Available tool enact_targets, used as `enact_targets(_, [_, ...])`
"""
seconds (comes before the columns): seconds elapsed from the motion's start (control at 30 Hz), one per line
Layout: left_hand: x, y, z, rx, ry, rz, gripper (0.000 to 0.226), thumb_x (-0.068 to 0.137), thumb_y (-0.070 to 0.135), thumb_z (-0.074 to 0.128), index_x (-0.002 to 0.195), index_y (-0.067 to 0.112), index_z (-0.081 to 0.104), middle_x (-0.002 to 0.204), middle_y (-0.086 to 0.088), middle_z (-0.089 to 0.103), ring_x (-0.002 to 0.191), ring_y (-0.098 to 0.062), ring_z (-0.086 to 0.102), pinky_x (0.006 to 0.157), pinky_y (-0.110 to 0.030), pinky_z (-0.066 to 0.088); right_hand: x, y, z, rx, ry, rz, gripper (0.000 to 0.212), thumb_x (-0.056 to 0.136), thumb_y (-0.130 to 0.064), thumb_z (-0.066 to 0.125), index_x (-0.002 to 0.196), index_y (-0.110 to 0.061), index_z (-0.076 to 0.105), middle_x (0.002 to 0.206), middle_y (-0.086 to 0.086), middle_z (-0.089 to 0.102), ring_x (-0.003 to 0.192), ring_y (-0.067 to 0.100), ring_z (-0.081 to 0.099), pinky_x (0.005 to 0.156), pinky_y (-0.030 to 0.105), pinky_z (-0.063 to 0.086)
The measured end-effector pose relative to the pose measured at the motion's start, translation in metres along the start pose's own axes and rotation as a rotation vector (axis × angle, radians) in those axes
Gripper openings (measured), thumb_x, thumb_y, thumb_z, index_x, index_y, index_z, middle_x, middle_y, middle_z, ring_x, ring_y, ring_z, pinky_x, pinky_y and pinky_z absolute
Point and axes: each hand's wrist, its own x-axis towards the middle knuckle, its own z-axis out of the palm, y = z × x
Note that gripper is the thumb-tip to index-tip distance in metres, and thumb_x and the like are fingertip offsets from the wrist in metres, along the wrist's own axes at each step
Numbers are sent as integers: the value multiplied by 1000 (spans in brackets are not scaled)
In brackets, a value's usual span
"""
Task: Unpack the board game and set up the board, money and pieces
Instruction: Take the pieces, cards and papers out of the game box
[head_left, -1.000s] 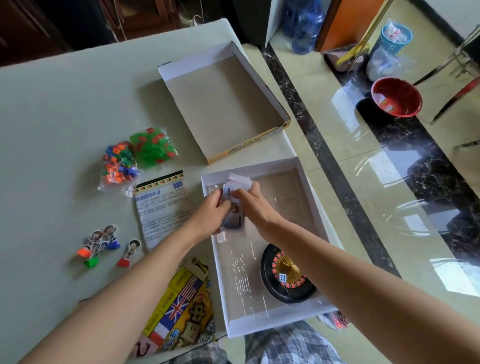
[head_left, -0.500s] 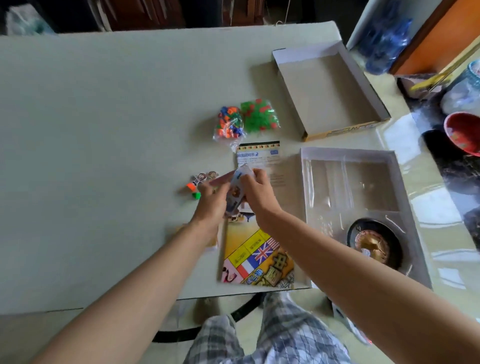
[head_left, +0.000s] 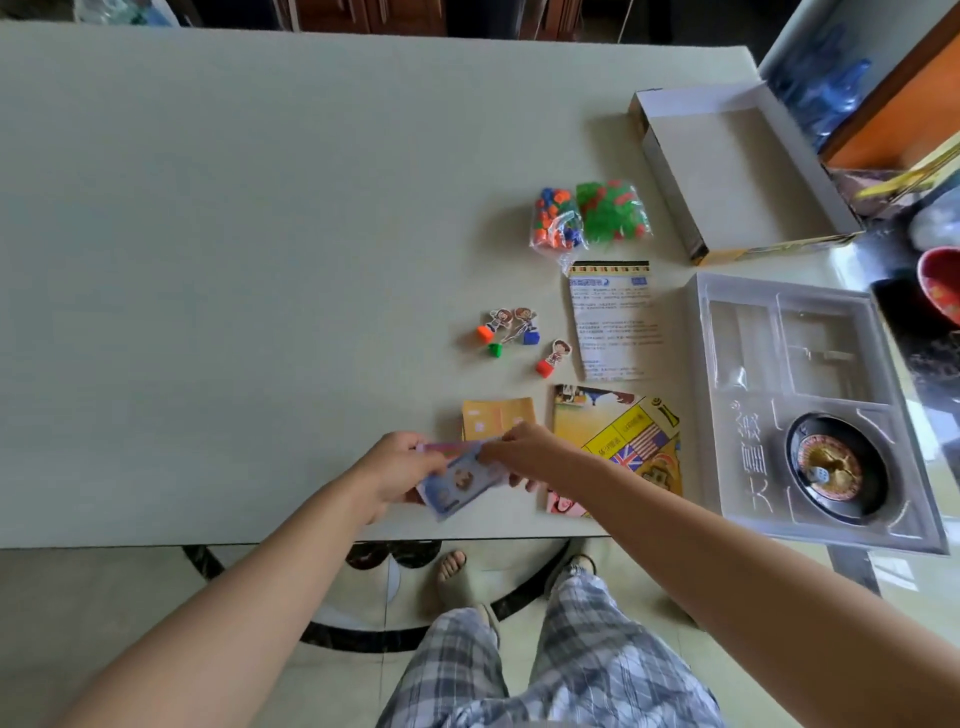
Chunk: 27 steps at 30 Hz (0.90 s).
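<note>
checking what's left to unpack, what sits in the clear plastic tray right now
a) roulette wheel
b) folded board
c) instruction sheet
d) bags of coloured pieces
a: the roulette wheel lies in the near compartment of the tray; the bags, instruction sheet and folded board lie on the table beside it.

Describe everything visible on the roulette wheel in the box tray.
The roulette wheel is a round black bowl, plastic by its look, with a red-and-black ring and a gold hub. It lies flat, seated in a round recess of the clear plastic tray, at the tray's near end, right of the folded board. A small blue-and-white die rests inside it. Nothing else touches it.
</note>
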Motion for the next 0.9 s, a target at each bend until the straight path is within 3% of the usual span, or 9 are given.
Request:
enact_targets(0.1, [4, -13, 18, 188, 33, 52, 22, 67, 19, 69, 88, 16, 65, 94, -10, 69, 89, -26, 65, 77, -35, 53, -7, 15, -1, -134, 2, 89, 25, 92, -29, 58, 74, -12, 59, 59, 1, 53, 47, 13, 45, 43, 18, 35])
enact_targets(0.2, [6, -15, 41, 460, 210, 169, 21, 84, 24, 68, 102, 15, 63, 100, 0, 66, 96, -24, 62, 69, -27, 41, -8, 27, 2, -223, 160, 88, 26, 90, -27, 58, 67, -14, 55, 59, 0, 53, 48, 13, 47, 37, 14, 32])
enact_targets(0.3, [7, -16, 54, 660, 398, 286, 26, 89, 23, 62, 111, 11, 56, 110, -8, 59, 101, -27, 58, 77, -30, 39, -3, 32, 12, -209, 287, 57, 22, 88, -25, 57, 94, -5, 63, 78, 5, 59, 67, 23, 58, 51, 22, 39])
enact_targets(0.43, [2, -22, 63, 829, 547, 418, 35, 88, 25, 64, 117, 13, 48, 116, -9, 49, 104, -26, 53, 79, -32, 45, -3, 33, 24, -219, 384, 27, 37, 90, -28, 57, 113, -4, 43, 96, 7, 55, 83, 25, 54, 64, 29, 41])
enact_targets(0.5, [3, -26, 59, 859, 599, 505, 36, 84, 26, 69, 113, 14, 50, 112, -8, 49, 103, -25, 51, 75, -31, 44, -3, 31, 26, -241, 407, 0, 36, 89, -29, 59, 108, -7, 37, 93, 8, 55, 83, 27, 55, 63, 31, 42])
enact_targets(0.63, [7, -36, 57, 956, 453, 740, 18, 84, 24, 67, 96, 14, 59, 97, -5, 52, 91, -24, 54, 62, -34, 45, -1, 30, 27, -320, 437, -41, 42, 88, -33, 63, 105, -10, 31, 93, 8, 58, 82, 28, 59, 60, 33, 41])
enact_targets(0.77, [7, -36, 59, 1018, 463, 774, 13, 82, 23, 70, 83, 13, 61, 86, -4, 56, 80, -25, 56, 56, -34, 44, -5, 33, 15, -439, 415, -101, 41, 89, -31, 60, 114, -8, 37, 99, 10, 63, 79, 29, 56, 59, 32, 39])
enact_targets(0.9, [5, -18, 64, 1022, 527, 788, 12, 79, 16, 71, 72, 13, 61, 76, -5, 58, 69, -28, 57, 52, -30, 40, -18, 41, -17, -327, 388, -331, 27, 93, -32, 56, 109, -12, 49, 85, 4, 60, 71, 23, 58, 58, 33, 48])
